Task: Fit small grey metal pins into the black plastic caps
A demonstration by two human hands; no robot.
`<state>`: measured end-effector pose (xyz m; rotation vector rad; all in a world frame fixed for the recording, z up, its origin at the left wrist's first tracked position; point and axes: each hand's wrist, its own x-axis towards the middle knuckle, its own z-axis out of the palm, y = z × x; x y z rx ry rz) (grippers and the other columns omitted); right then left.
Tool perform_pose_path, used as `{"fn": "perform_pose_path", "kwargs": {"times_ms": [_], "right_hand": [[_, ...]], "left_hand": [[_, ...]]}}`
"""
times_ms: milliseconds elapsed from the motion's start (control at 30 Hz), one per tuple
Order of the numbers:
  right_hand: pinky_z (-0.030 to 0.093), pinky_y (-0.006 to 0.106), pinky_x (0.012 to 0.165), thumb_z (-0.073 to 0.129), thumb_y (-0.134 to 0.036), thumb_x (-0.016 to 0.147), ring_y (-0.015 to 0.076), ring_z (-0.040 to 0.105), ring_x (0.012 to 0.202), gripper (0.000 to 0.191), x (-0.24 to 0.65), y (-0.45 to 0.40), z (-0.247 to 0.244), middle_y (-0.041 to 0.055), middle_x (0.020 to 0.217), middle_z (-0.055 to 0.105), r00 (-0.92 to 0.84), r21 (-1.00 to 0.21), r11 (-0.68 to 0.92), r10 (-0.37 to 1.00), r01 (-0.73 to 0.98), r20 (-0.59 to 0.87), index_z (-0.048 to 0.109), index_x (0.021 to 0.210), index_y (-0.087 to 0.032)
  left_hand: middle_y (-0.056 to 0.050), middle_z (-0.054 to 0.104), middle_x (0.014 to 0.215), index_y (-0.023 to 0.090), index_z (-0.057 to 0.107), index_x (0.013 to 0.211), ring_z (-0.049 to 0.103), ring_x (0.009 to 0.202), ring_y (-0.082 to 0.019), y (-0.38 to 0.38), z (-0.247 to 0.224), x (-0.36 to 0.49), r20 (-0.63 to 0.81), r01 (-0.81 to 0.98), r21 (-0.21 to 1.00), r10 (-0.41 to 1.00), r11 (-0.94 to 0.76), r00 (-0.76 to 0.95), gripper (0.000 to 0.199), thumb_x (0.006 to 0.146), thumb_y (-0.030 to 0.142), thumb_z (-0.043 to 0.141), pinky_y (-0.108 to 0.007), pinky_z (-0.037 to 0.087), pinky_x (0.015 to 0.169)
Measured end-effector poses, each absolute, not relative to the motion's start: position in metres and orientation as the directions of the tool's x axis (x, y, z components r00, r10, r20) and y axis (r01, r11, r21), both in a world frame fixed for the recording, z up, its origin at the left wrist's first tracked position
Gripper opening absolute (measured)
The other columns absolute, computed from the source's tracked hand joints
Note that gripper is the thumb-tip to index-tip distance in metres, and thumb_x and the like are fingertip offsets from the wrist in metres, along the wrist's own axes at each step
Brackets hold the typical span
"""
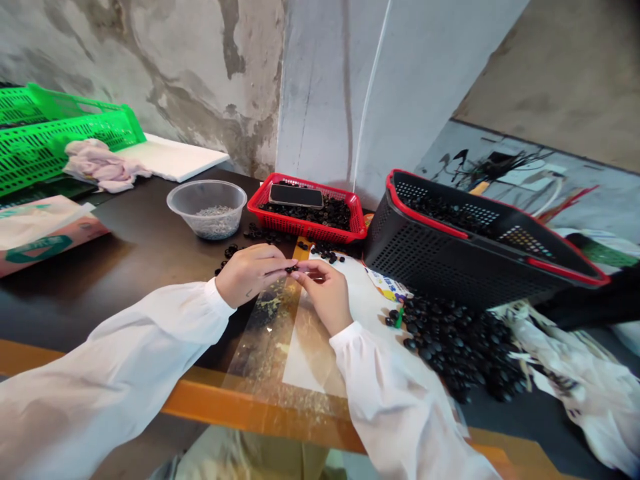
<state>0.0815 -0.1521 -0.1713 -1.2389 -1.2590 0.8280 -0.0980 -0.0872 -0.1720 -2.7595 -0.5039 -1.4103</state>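
Note:
In the middle of the view my left hand (pixel 251 273) and my right hand (pixel 327 292) meet at the fingertips, both closed in a pinch. Between them is a small black part (pixel 291 269), mostly covered by the fingers. Loose small black round pieces (pixel 327 253) lie just beyond my hands, and a few more show beside my left hand. A red basket (pixel 313 230) behind them holds many similar pieces, with a phone (pixel 296 196) lying on top. A clear plastic bowl (pixel 207 207) contains small silvery bits, too fine to name.
At right stands a black basket with red rim (pixel 425 243), holding black pieces. A heap of black round pieces (pixel 460 343) lies before it, near a crumpled white bag (pixel 575 373). At left are a tissue pack (pixel 50 233), pink cloth (pixel 103 163) and green crate (pixel 30 150).

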Motion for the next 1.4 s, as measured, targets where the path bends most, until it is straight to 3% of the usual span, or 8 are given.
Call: {"fn": "perform_pose_path", "kwargs": {"times_ms": [600, 867, 967, 1100, 1267, 1400], "right_hand": [[0.05, 0.029, 0.065, 0.074, -0.034, 0.075, 0.0165, 0.062, 0.066, 0.019, 0.084, -0.153, -0.172, 0.0024, 0.085, 0.076, 0.181, -0.955, 0.202, 0.953, 0.215, 0.242, 0.076, 0.09, -0.022], [0.051, 0.03, 0.065, 0.076, -0.033, 0.074, 0.0166, 0.062, 0.065, 0.019, 0.084, -0.152, -0.174, 0.0025, 0.085, 0.077, 0.188, -0.96, 0.202, 0.953, 0.194, 0.239, 0.077, 0.09, -0.022], [0.052, 0.031, 0.066, 0.077, -0.032, 0.072, 0.0175, 0.063, 0.066, 0.017, 0.084, -0.153, -0.173, 0.0023, 0.083, 0.077, 0.196, -0.962, 0.201, 0.952, 0.184, 0.237, 0.078, 0.087, -0.023], [0.052, 0.03, 0.067, 0.079, -0.031, 0.07, 0.0171, 0.063, 0.067, 0.018, 0.082, -0.155, -0.168, 0.0016, 0.084, 0.076, 0.238, -0.96, 0.209, 0.939, 0.187, 0.25, 0.077, 0.087, -0.023], [0.051, 0.029, 0.065, 0.078, -0.034, 0.073, 0.0161, 0.062, 0.066, 0.015, 0.081, -0.157, -0.163, 0.0007, 0.079, 0.074, 0.245, -0.955, 0.225, 0.931, 0.193, 0.269, 0.074, 0.081, -0.023], [0.048, 0.028, 0.061, 0.078, -0.035, 0.073, 0.0162, 0.062, 0.066, 0.014, 0.082, -0.158, -0.161, 0.0011, 0.078, 0.074, 0.223, -0.95, 0.233, 0.934, 0.207, 0.278, 0.074, 0.077, -0.023]], "left_hand": [[-0.006, 0.07, 0.087, 0.017, 0.072, 0.109, 0.065, 0.076, -0.014, -0.091, -0.167, -0.097, 0.794, 0.325, 0.113, 0.282, -0.939, 0.538, 0.019, 0.095, 0.024, 0.061, -0.024, 0.053, 0.07], [-0.005, 0.07, 0.087, 0.02, 0.074, 0.11, 0.065, 0.077, -0.014, -0.091, -0.169, -0.098, 0.786, 0.309, 0.17, 0.317, -0.936, 0.53, 0.021, 0.093, 0.024, 0.063, -0.024, 0.054, 0.071], [-0.005, 0.07, 0.089, 0.022, 0.076, 0.108, 0.065, 0.078, -0.014, -0.091, -0.17, -0.096, 0.777, 0.301, 0.25, 0.376, -0.92, 0.504, 0.019, 0.092, 0.024, 0.065, -0.025, 0.054, 0.072], [-0.008, 0.072, 0.098, 0.021, 0.078, 0.105, 0.069, 0.082, -0.015, -0.094, -0.173, -0.092, 0.749, 0.213, 0.452, 0.499, -0.866, 0.436, 0.018, 0.091, 0.025, 0.066, -0.025, 0.057, 0.075], [-0.006, 0.077, 0.091, 0.018, 0.073, 0.112, 0.072, 0.074, -0.015, -0.097, -0.178, -0.089, 0.591, 0.164, 0.715, 0.713, -0.679, 0.377, 0.029, 0.084, 0.026, 0.073, -0.024, 0.06, 0.07], [-0.006, 0.076, 0.087, 0.016, 0.075, 0.096, 0.072, 0.07, -0.015, -0.099, -0.181, -0.09, 0.557, 0.129, 0.764, 0.747, -0.633, 0.364, 0.018, 0.081, 0.027, 0.076, -0.025, 0.062, 0.069]]}}
